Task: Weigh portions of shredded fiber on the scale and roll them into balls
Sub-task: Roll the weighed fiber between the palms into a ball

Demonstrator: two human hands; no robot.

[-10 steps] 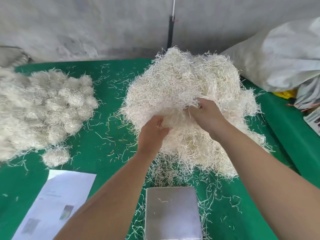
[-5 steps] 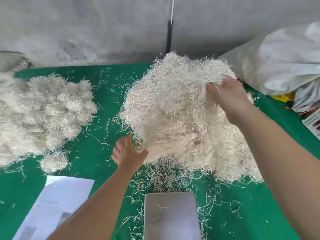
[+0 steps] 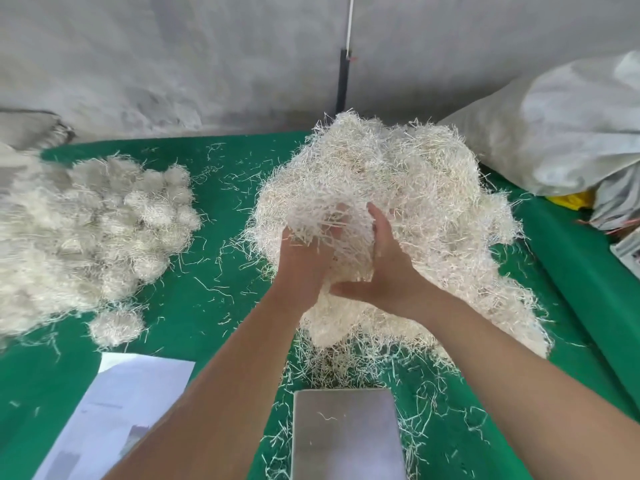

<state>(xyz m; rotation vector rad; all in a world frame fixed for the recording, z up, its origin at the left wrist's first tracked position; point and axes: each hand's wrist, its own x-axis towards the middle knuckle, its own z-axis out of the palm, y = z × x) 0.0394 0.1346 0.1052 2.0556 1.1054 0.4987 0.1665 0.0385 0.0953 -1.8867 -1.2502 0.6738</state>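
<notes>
Our left hand (image 3: 299, 268) and right hand (image 3: 388, 271) cup a tuft off the big pale heap of shredded fiber (image 3: 415, 209), far of the steel scale plate (image 3: 346, 434); fingers (image 3: 375, 216) half-curled round it. Light, springy, shedding (loose strands): scoop underneath, squeeze gently.

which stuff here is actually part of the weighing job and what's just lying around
In use: loose fiber pile; left hand and right hand, both gathering a clump from it; scale platform; finished balls.

Lying about: paper sheet; white sack; yellow item.
</notes>
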